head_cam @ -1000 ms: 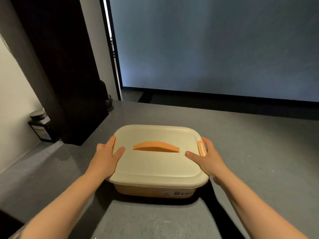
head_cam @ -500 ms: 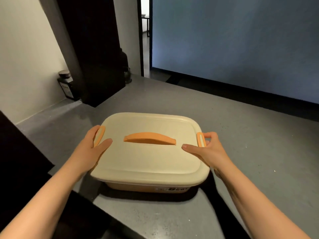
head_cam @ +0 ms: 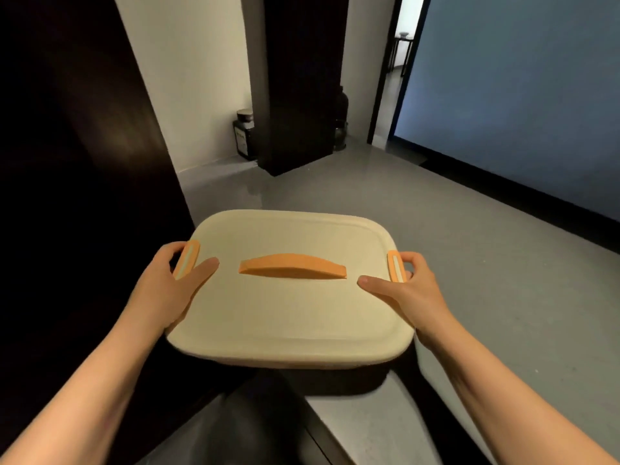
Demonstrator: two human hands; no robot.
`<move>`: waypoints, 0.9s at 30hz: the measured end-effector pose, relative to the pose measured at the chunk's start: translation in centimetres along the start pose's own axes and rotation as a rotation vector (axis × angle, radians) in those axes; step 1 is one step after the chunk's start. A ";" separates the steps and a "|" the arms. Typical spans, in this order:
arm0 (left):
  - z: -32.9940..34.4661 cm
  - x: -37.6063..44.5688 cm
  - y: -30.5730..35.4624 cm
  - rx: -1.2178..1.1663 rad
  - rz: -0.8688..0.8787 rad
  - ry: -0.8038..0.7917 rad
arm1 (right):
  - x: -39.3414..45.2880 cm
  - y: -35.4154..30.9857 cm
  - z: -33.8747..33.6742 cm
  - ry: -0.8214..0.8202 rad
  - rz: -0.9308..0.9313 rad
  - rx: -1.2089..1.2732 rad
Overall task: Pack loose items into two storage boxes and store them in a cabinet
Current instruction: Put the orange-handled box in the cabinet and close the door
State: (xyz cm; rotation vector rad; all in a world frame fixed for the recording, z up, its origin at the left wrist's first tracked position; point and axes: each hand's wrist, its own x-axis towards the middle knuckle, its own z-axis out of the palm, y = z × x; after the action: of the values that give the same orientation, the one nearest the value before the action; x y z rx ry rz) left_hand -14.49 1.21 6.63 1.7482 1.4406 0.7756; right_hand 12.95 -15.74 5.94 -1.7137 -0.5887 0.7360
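Hands: left hand (head_cam: 167, 290) and right hand (head_cam: 407, 290) grip opposite ends of storage box (head_cam: 288, 313), thumbs on lid for a level carry.
Box position: raised above grey floor (head_cam: 469, 263), beside dark cabinet (head_cam: 67, 162).

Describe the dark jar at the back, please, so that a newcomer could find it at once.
Follow the white wall down to where it meets the grey floor, left of the tall black panel. The dark jar stands in that corner, the only thing there with a pale label and a round lid.
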 end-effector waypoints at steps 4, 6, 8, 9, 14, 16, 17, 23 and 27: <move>-5.9 -3.8 -3.3 -0.053 -0.104 0.165 | -2.2 -1.0 5.1 -0.141 -0.057 -0.004; -9.4 -6.6 -5.5 -0.054 -0.162 0.259 | -3.5 -1.5 8.4 -0.247 -0.088 -0.010; -13.0 -9.9 -7.9 -0.039 -0.216 0.363 | -5.2 -2.0 12.4 -0.375 -0.101 -0.005; -14.9 -11.7 -9.1 -0.034 -0.245 0.414 | -6.2 -2.2 14.5 -0.440 -0.107 -0.007; -24.4 -22.3 -15.3 -0.049 -0.406 0.644 | -14.3 -2.5 26.0 -0.769 -0.112 0.034; -28.2 -27.3 -17.7 -0.040 -0.468 0.762 | -19.0 -2.5 30.4 -0.868 -0.177 -0.007; -29.9 -30.0 -18.7 -0.026 -0.499 0.823 | -21.3 -2.3 32.4 -0.918 -0.212 -0.051; -38.7 -45.1 -23.1 0.016 -0.692 1.107 | -36.6 -2.2 43.1 -1.271 -0.218 -0.161; -43.0 -52.9 -26.2 0.054 -0.804 1.254 | -45.9 -1.9 48.5 -1.427 -0.218 -0.158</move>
State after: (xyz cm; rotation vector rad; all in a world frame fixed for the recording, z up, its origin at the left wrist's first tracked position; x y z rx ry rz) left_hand -74.00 -41.13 8.47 0.4018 2.6801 1.4145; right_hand -53.88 -16.08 7.06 -0.9754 -1.7745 1.7397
